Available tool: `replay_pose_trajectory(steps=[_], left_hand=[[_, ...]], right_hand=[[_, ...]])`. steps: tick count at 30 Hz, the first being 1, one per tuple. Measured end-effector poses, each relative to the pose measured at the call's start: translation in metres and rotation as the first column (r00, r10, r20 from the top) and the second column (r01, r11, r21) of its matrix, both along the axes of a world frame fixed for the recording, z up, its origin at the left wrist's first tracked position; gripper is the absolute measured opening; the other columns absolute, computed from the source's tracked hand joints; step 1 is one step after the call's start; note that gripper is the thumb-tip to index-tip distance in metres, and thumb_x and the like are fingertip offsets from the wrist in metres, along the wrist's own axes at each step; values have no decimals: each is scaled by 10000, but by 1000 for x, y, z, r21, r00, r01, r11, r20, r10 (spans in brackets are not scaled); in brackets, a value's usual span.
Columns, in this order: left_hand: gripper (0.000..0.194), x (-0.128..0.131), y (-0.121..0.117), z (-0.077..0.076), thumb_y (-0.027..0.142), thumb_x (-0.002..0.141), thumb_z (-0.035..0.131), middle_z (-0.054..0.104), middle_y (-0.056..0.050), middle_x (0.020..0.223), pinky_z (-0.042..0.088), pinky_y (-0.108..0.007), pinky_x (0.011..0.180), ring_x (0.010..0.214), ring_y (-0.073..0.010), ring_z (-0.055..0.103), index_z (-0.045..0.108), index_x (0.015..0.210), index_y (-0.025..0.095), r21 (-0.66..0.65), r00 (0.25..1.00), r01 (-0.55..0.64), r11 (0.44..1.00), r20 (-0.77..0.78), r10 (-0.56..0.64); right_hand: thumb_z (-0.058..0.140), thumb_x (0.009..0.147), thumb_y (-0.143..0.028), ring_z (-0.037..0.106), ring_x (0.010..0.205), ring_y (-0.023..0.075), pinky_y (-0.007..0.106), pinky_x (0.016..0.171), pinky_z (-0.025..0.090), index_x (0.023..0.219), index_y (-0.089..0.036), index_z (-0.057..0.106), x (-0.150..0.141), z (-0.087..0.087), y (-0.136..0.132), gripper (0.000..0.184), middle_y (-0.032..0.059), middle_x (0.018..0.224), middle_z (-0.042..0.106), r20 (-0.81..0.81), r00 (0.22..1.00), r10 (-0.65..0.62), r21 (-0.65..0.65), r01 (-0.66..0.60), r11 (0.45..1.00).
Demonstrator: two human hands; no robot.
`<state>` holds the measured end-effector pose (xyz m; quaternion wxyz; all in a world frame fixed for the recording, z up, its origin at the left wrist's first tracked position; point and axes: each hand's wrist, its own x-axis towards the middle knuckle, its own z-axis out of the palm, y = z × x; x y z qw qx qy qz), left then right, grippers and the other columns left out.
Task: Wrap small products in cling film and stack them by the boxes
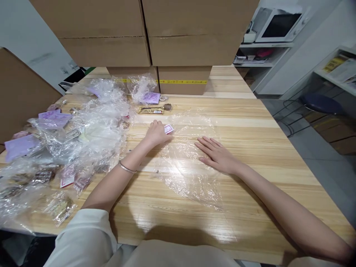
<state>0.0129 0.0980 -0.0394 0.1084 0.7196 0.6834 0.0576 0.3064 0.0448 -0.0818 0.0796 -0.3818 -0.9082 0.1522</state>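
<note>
A clear plastic bag (189, 163) lies spread out and wrinkled on the wooden table in front of me. My right hand (215, 154) rests flat on its right part, fingers stretched out. At the bag's upper left edge, my left hand (157, 132) is closed with curled fingers around a small white card with a red border (168, 129); part of the card is hidden by the hand. Just beyond that hand lie a gold wrapped bar (151, 110) and a small brown packet (167, 107).
Crumpled clear plastic (94, 126) with small packets is heaped on the left. Among it are purple cards (55, 119) and another red-edged card (67, 175). Large cardboard boxes (111, 33) stand at the back, and another box (22, 89) at the left. A blue stool (322, 104) stands right of the table.
</note>
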Motion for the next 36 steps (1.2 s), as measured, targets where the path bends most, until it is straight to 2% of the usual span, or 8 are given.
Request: replay_pose_trajectory(steps=[7, 12, 16, 19, 21, 25, 30, 36], left_hand=[[765, -15, 8, 5, 285, 593, 827, 687, -133, 960, 466, -310, 650, 845, -286, 655, 481, 1252, 111, -198, 933, -70, 978, 333, 134], [241, -37, 17, 13, 280, 701, 794, 714, -81, 820, 496, -261, 613, 729, -191, 667, 687, 864, 138, -352, 643, 98, 931, 736, 211], [143, -53, 24, 21, 211, 843, 667, 715, -111, 879, 585, -310, 672, 742, -185, 696, 655, 941, 108, -446, 411, -21, 895, 812, 414], [190, -63, 25, 32, 143, 897, 565, 695, -91, 890, 582, -282, 605, 689, -160, 686, 605, 1077, 99, -280, 472, -256, 925, 799, 372], [236, -62, 20, 41, 142, 905, 552, 690, -95, 963, 562, -258, 589, 691, -147, 678, 596, 1135, 109, -138, 551, -261, 955, 792, 265], [347, -25, -14, 49, 293, 867, 672, 693, -118, 1046, 539, -290, 619, 772, -189, 682, 605, 1186, 176, -222, 619, 67, 973, 774, 134], [261, 45, -57, 23, 339, 928, 553, 670, -66, 898, 497, -290, 675, 743, -152, 633, 565, 1119, 161, -343, 512, 467, 815, 856, 67], [266, 57, -63, -8, 333, 936, 490, 624, -89, 1074, 470, -364, 862, 967, -211, 592, 550, 1134, 165, -208, 642, 477, 854, 746, -176]], right_hand=[[392, 975, -578, 143, 1504, 258, 519, 1235, 157, 1551, -404, 188, 1, -2, 1, 635, -46, 1626, 166, -10, 1000, 13, 10, -13, 1000], [415, 967, -579, 150, 1499, 277, 520, 1234, 164, 1547, -392, 227, 2, -1, 1, 638, -41, 1625, 168, -29, 999, 18, 3, -17, 1000], [449, 949, -600, 161, 1494, 291, 533, 1226, 183, 1518, -419, 301, 3, 2, 3, 615, -55, 1624, 160, -32, 999, 43, 3, -43, 999], [493, 924, -615, 181, 1490, 308, 555, 1211, 213, 1510, -419, 322, 5, 3, 5, 640, -44, 1626, 169, -36, 997, 73, 22, -72, 997], [548, 895, -615, 216, 1481, 325, 573, 1198, 240, 1496, -430, 347, 6, 5, 6, 660, -39, 1622, 207, -56, 994, 93, 33, -91, 995], [613, 883, -547, 351, 1428, 339, 598, 1156, 314, 1516, -402, 304, 2, 12, 0, 719, 23, 1576, 357, -246, 969, 28, 70, -11, 997], [672, 864, -459, 542, 1256, 333, 552, 985, 496, 1544, -344, 231, -13, 20, -18, 819, 99, 1442, 522, -419, 907, -39, 39, 61, 997], [619, 913, -391, 643, 993, 271, 460, 853, 534, 1380, -262, 526, -23, 6, -19, 493, 95, 1079, 695, -362, 931, 38, 186, 32, 982]])
